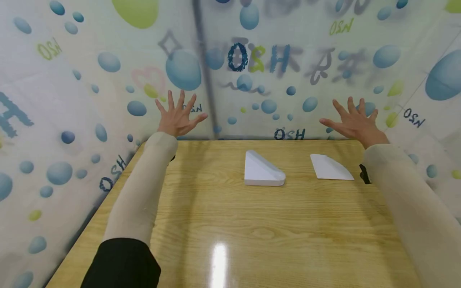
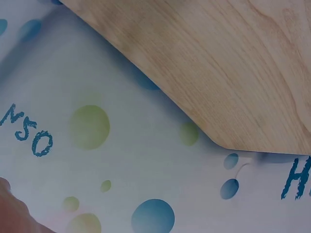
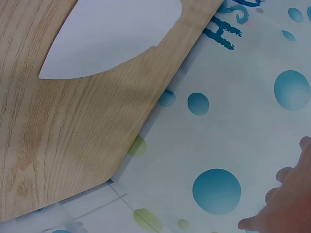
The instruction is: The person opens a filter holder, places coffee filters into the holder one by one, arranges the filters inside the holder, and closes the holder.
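Both hands are stretched forward past the table's far edge, fingers spread and nothing in them. The left hand [image 1: 179,118] is raised at the far left corner; only a sliver of it shows in the left wrist view. Over the far right corner is the right hand [image 1: 358,123], its fingertips at the right border of the right wrist view. Between the arms, a white wedge-shaped piece [image 1: 263,170] with a rounded corner lies on the table. To its right, nearer the right forearm, lies a flat white paper-like piece [image 1: 330,167] with one curved edge.
The light wood-grain table [image 1: 270,224] has cut-off far corners. A pale sheet [image 1: 223,100] printed with blue and green dots and letters hangs behind and along the sides. Dark bands [image 1: 365,174] sit at the wrists. A bright reflection marks the near tabletop.
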The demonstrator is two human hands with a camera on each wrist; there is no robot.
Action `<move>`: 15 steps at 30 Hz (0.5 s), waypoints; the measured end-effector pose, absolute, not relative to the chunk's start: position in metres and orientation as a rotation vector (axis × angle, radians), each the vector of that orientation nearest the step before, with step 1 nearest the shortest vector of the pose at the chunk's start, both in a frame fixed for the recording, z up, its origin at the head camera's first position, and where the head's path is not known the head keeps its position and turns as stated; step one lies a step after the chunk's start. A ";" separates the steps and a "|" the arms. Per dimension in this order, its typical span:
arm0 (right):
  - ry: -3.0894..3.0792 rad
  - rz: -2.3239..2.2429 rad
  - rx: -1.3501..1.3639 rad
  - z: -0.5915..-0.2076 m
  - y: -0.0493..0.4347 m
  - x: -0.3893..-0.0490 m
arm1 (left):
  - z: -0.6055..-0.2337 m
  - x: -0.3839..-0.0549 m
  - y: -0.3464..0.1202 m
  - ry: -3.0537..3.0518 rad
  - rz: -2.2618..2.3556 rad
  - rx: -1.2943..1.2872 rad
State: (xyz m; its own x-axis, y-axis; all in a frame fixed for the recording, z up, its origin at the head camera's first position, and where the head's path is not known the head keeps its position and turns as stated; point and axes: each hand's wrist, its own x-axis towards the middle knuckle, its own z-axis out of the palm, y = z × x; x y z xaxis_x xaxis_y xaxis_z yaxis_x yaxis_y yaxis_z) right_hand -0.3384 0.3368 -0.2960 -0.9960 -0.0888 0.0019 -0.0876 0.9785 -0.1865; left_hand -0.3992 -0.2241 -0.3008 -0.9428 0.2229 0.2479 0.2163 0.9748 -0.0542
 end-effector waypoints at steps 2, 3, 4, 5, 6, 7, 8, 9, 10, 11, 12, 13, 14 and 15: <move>3.116 -0.295 -0.145 -0.296 0.337 -0.339 | -0.302 -0.399 -0.225 -2.871 0.035 -0.325; 3.115 -0.297 -0.146 -0.296 0.337 -0.339 | -0.303 -0.399 -0.225 -2.872 0.035 -0.323; 3.112 -0.299 -0.149 -0.296 0.337 -0.340 | -0.304 -0.398 -0.226 -2.876 0.038 -0.321; 3.110 -0.300 -0.152 -0.296 0.337 -0.340 | -0.305 -0.398 -0.227 -2.876 0.040 -0.320; 3.110 -0.304 -0.153 -0.297 0.337 -0.341 | -0.306 -0.398 -0.228 -2.874 0.044 -0.318; 3.110 -0.307 -0.153 -0.297 0.338 -0.341 | -0.306 -0.398 -0.228 -2.871 0.048 -0.317; 3.110 -0.309 -0.153 -0.297 0.338 -0.341 | -0.307 -0.399 -0.229 -2.869 0.053 -0.314; 3.109 -0.312 -0.154 -0.297 0.338 -0.341 | -0.308 -0.399 -0.229 -2.864 0.062 -0.310; 3.110 -0.311 -0.154 -0.298 0.339 -0.341 | -0.308 -0.400 -0.229 -2.860 0.066 -0.309; 3.109 -0.310 -0.152 -0.298 0.339 -0.341 | -0.308 -0.400 -0.229 -2.855 0.068 -0.309; 3.108 -0.311 -0.150 -0.298 0.339 -0.341 | -0.308 -0.401 -0.230 -2.851 0.067 -0.311; 3.105 -0.309 -0.148 -0.298 0.339 -0.341 | -0.308 -0.401 -0.230 -2.848 0.066 -0.313; 3.102 -0.311 -0.143 -0.299 0.339 -0.340 | -0.308 -0.401 -0.229 -2.848 0.065 -0.315; 3.100 -0.312 -0.139 -0.299 0.340 -0.340 | -0.308 -0.402 -0.229 -2.847 0.064 -0.316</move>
State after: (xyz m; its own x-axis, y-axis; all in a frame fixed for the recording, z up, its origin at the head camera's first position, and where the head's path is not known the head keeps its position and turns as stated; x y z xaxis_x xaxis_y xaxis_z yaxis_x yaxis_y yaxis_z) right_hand -0.3399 0.3396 -0.2987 -0.9957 -0.0912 -0.0136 -0.0866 0.9761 -0.1995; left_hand -0.4017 -0.2295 -0.3076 -0.9382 0.2214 0.2659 0.2092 0.9751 -0.0738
